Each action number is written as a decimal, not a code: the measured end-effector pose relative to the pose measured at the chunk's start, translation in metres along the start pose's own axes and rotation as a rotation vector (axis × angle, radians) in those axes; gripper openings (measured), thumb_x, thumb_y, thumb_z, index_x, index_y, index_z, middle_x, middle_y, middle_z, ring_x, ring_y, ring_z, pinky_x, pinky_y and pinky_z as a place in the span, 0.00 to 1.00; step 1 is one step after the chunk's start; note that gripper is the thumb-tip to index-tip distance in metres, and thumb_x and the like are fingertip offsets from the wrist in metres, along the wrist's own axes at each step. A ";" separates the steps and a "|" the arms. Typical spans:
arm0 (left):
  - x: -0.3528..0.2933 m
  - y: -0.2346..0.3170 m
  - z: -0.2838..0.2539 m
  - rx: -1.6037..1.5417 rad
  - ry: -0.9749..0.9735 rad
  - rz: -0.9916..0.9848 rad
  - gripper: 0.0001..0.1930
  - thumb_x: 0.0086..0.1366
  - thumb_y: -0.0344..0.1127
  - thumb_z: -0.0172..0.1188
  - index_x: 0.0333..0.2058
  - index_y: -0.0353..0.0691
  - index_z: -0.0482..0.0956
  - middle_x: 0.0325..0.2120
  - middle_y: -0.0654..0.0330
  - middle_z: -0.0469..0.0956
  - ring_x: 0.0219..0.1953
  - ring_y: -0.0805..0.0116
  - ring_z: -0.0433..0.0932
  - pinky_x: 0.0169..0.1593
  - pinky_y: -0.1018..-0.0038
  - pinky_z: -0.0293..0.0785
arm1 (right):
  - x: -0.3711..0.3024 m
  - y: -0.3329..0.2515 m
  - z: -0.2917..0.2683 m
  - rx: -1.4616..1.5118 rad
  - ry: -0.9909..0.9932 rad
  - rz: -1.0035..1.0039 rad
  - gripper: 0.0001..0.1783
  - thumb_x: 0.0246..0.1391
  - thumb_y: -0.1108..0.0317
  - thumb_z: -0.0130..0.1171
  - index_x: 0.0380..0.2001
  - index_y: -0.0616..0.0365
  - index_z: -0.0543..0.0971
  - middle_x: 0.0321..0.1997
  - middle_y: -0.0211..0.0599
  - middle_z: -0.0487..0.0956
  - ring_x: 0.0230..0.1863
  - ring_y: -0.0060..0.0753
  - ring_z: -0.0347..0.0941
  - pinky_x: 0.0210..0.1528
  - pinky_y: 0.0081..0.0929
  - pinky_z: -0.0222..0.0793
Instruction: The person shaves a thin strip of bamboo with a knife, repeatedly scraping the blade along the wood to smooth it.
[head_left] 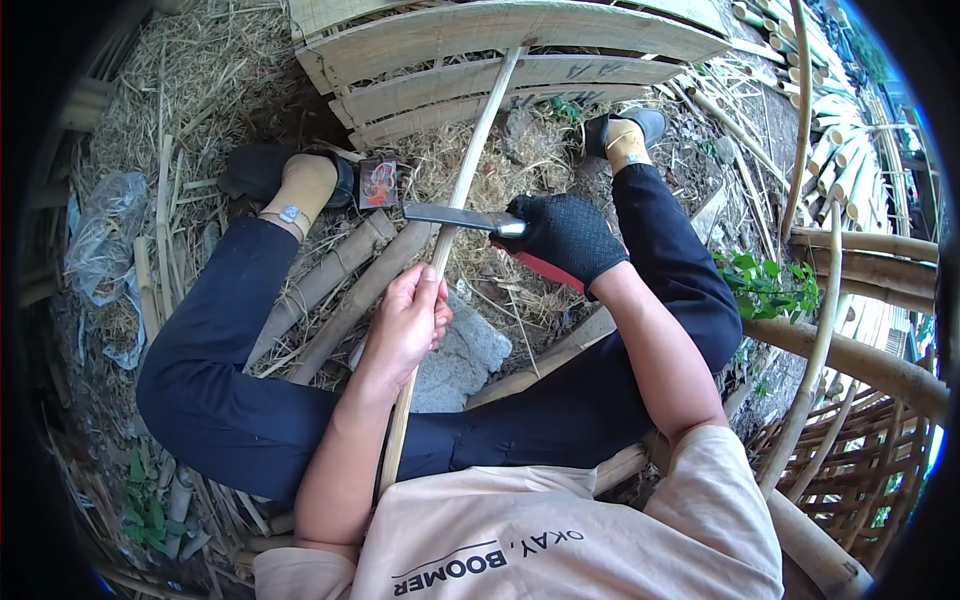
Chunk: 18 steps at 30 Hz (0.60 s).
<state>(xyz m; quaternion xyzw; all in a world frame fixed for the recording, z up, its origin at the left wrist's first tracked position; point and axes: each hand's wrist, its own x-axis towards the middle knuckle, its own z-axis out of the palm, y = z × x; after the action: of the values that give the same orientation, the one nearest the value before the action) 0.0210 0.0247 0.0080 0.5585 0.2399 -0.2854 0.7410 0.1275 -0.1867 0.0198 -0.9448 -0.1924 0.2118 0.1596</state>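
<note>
Pinching a bamboo strip (481, 145) between thumb and curled fingers of the left hand (408, 318); clasping a knife (470, 219) in closed fingers of the gloved right hand (567, 238); crossing strip with blade (425, 213); slanting strip from shirt (640, 535) to middle of wooden crate's (415, 50) near side

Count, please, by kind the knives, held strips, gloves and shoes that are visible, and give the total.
Knife in the right hand: 1
Long pale strip in the left hand: 1
Glove: 1
Dark shoes: 2
Total: 5
</note>
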 end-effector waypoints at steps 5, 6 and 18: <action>0.003 -0.013 0.007 -0.020 0.122 0.059 0.18 0.78 0.50 0.42 0.31 0.45 0.67 0.15 0.76 0.59 0.13 0.89 0.51 0.16 0.86 0.46 | 0.006 0.000 0.004 -0.023 -0.013 0.030 0.22 0.53 0.42 0.62 0.36 0.48 0.84 0.32 0.46 0.84 0.38 0.52 0.82 0.44 0.45 0.76; 0.004 -0.017 0.008 -0.018 0.152 0.093 0.19 0.78 0.50 0.43 0.31 0.45 0.68 0.15 0.77 0.58 0.13 0.89 0.51 0.16 0.85 0.45 | 0.007 -0.001 0.005 -0.011 -0.019 0.043 0.21 0.52 0.43 0.62 0.36 0.48 0.84 0.32 0.46 0.84 0.38 0.52 0.82 0.44 0.44 0.76; 0.001 -0.016 0.010 -0.032 0.159 0.086 0.19 0.79 0.45 0.44 0.28 0.42 0.70 0.15 0.75 0.60 0.15 0.87 0.54 0.18 0.84 0.48 | 0.027 0.016 0.029 -0.109 0.126 -0.058 0.09 0.44 0.56 0.63 0.29 0.45 0.84 0.26 0.42 0.83 0.32 0.48 0.82 0.37 0.43 0.78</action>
<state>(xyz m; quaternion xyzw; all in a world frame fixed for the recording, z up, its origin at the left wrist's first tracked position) 0.0114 0.0117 -0.0012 0.5775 0.2781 -0.2040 0.7399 0.1416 -0.1826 -0.0208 -0.9575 -0.2208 0.1364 0.1256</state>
